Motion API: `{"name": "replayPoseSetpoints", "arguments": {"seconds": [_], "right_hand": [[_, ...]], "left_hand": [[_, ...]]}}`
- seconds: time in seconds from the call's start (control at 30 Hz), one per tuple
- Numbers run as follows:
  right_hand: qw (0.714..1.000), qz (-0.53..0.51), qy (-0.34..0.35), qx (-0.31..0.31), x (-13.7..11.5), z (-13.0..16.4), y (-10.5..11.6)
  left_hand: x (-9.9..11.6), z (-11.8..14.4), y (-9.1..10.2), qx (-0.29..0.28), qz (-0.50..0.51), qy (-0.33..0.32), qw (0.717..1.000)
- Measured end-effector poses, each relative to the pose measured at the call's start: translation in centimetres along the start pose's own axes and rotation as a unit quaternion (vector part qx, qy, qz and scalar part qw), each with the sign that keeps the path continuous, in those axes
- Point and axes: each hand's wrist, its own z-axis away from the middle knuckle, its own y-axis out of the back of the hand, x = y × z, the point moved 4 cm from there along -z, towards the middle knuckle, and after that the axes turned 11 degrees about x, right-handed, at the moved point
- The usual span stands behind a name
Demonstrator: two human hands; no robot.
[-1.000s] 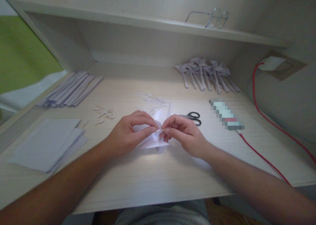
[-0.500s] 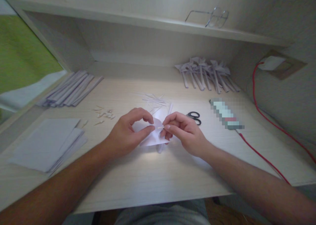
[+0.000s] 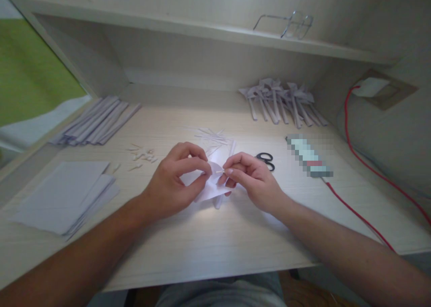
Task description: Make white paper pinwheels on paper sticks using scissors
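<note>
Centre of frame: the left hand [image 3: 173, 181] and right hand [image 3: 251, 181] meet over a small folded white paper piece [image 3: 213, 188] just above the desk [image 3: 208, 244]. Both hands are closed in fingertip pinches, the right thumb and forefinger on a thin sliver at the paper's upper edge. The paper looks light, limp and easily creased, best gripped at its folded edges. Scissors [image 3: 266, 160] lie right of centre.

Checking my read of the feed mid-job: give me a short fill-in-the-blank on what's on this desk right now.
Both hands, left hand and right hand, pinch a folded white ____ piece.
The black-handled ____ lie just beyond the right hand.
A ____ cable crosses the desk on the right.
The eyeglasses rest on the ____ above.
Missing words: paper; scissors; red; shelf
</note>
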Motion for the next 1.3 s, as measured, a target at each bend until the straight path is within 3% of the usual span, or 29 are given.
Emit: {"name": "replayPoseSetpoints", "arguments": {"seconds": [0.27,0.57,0.73,1.03,1.2,1.3], "right_hand": [[0.999,0.037,0.037,-0.013,0.0,0.6,-0.2],[0.982,0.153,0.105,-0.029,-0.5,1.4,-0.5],[0.979,0.173,0.100,-0.045,-0.1,1.5,-0.5],[0.984,0.117,0.109,0.080,-0.6,0.5,0.5],[0.984,0.093,0.100,0.116,-0.7,0.4,0.7],[0.983,0.091,0.097,0.128,-0.8,0.4,0.7]], "left_hand": [[0.2,0.1,0.1,0.018,-0.080,-0.023,0.996],[0.5,0.1,-0.2,0.004,-0.065,-0.036,0.997],[0.5,0.1,-0.3,-0.004,-0.034,-0.029,0.999],[0.0,-0.3,1.1,0.075,-0.064,0.092,0.991],[-0.7,0.0,0.4,0.010,-0.111,0.177,0.978],[-1.0,0.2,-0.1,-0.009,-0.111,0.186,0.976]]}}
